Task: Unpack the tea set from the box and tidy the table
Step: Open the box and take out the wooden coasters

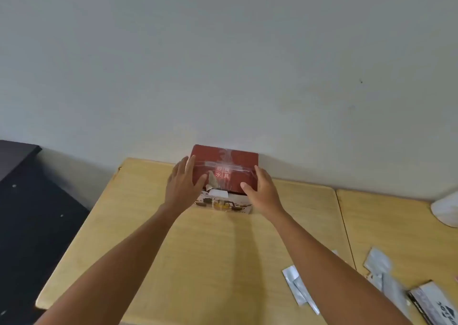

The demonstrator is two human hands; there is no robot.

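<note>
A dark red tea set box (229, 166) with pale lettering and clear tape across its lid stands at the far edge of the yellow wooden table (210, 250), against the wall. Its front side shows a picture of teaware. My left hand (183, 183) lies against the box's left side with fingers spread. My right hand (260, 188) presses on the box's right front corner, thumb on the lid. Both arms stretch forward across the table. The box is closed, and its contents are hidden.
Silver foil sachets (298, 287) lie near the table's right front edge. More sachets (379, 265) and a printed packet (436, 302) rest on a second table (396, 220) to the right. A white bag (446, 210) sits far right. A black cabinet (29, 213) stands left.
</note>
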